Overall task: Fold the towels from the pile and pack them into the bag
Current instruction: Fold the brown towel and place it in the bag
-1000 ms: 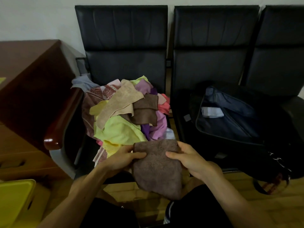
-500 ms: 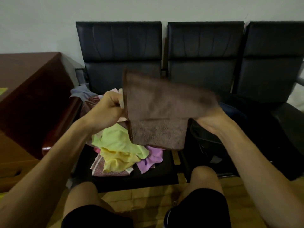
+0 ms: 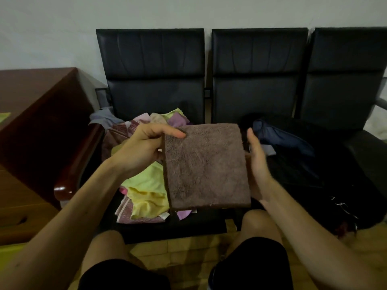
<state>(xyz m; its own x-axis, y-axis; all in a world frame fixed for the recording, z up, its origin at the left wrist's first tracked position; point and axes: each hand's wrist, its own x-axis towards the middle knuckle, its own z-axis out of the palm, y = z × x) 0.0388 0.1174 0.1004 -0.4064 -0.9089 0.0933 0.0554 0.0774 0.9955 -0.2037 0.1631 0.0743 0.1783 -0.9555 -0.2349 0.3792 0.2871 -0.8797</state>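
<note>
left hand (image 3: 144,147) pinching, right hand (image 3: 257,168) flat, both forearms raised.

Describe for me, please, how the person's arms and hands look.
The left arm and right arm are bare, no sleeves in view. The left hand and right hand wear no gloves, and no watch, ring or bracelet shows.

Black chairs (image 3: 259,74), pale wall (image 3: 146,11)

I see the brown towel (image 3: 206,166) folded into a thick rectangle, held upright in mid-air with its fluffy face toward me. Behind and left of it the pile (image 3: 146,191) lies heaped: yellow, pink, purple and patterned towels. The black bag (image 3: 303,168) sits right of the pile, apparently unzipped, with navy lining showing.
</note>
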